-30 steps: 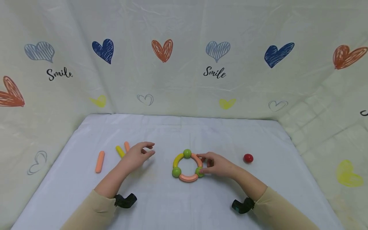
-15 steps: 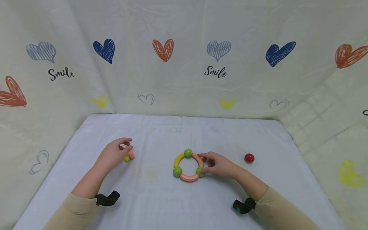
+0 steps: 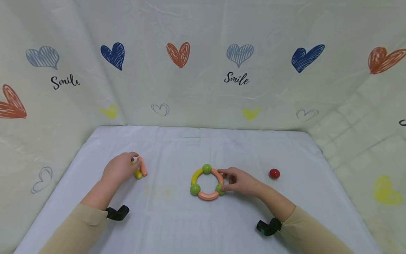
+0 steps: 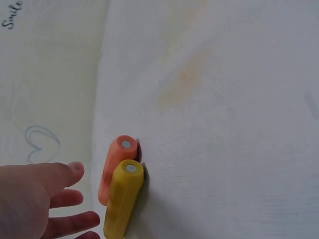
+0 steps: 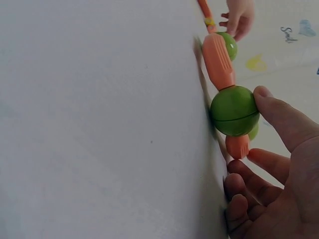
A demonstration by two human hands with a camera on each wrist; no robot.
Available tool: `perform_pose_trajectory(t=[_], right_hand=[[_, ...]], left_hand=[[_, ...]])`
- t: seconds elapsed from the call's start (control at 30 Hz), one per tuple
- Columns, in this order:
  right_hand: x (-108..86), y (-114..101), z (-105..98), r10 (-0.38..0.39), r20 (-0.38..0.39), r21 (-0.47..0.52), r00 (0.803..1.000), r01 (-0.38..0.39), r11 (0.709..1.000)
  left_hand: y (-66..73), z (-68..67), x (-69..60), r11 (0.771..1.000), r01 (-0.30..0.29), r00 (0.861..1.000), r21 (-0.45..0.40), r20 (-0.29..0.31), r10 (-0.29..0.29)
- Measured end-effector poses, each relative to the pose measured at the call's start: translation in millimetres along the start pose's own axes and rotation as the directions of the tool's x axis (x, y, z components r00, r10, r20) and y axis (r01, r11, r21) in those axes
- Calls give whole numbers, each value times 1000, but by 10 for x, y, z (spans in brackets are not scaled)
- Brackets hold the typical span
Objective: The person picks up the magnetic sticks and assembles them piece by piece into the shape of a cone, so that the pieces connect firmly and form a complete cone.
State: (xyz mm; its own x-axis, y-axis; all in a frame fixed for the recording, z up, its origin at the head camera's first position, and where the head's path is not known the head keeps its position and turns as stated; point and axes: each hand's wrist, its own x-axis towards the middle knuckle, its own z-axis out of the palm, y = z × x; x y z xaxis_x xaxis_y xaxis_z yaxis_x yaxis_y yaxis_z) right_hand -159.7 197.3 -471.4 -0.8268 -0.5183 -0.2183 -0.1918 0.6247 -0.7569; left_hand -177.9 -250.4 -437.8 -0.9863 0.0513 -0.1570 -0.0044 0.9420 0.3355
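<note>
In the head view my left hand (image 3: 120, 167) reaches over a yellow rod (image 3: 138, 174) and an orange rod (image 3: 143, 166). The left wrist view shows its thumb and fingers extended beside the yellow rod (image 4: 122, 199) and orange rod (image 4: 114, 162), apart from both. Silver discs mark the rod ends. A ring of curved orange and yellow pieces and green balls (image 3: 207, 196) lies mid-table. My right hand (image 3: 240, 181) holds its right side, thumb on a green ball (image 5: 234, 110) and a finger at an orange curved piece (image 5: 237, 146).
A red ball (image 3: 274, 173) lies to the right of my right hand. The white-covered table (image 3: 196, 229) ends at the back against a light curtain (image 3: 203, 88) printed with hearts. A black wrist camera (image 3: 118, 213) sits at my left cuff, another wrist camera (image 3: 268, 227) at the right.
My left hand has moved left, over the rods, and its thumb and fingers have come nearer to them. An orange rod at the far left is now hidden. Right hand and ring stay put.
</note>
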Motion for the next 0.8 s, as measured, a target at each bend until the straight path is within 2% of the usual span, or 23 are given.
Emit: perform_pose_trajectory(t=[0.13, 0.3, 0.37, 0.53, 0.6, 0.8], right_hand=[[10, 19, 5, 4, 3, 4, 1000, -4, 1000], [21, 49, 10, 2, 0, -5, 1000, -2, 1000], [23, 51, 10, 2, -2, -5, 1000, -2, 1000], [22, 52, 12, 2, 0, 2, 1000, -2, 1000], [22, 52, 13, 2, 1, 4, 1000, -2, 1000], [25, 48, 13, 1, -2, 3, 1000, -1, 1000]], left_hand=[[3, 49, 45, 998, -27, 1000, 48, -3, 27], [28, 117, 92, 989, -77, 996, 127, -36, 82], [42, 130, 100, 987, -79, 996, 137, -38, 85], [82, 141, 110, 996, -29, 1000, 88, 10, 29], [102, 148, 116, 998, -27, 999, 64, 26, 26], [182, 180, 135, 991, -129, 991, 23, 37, 128]])
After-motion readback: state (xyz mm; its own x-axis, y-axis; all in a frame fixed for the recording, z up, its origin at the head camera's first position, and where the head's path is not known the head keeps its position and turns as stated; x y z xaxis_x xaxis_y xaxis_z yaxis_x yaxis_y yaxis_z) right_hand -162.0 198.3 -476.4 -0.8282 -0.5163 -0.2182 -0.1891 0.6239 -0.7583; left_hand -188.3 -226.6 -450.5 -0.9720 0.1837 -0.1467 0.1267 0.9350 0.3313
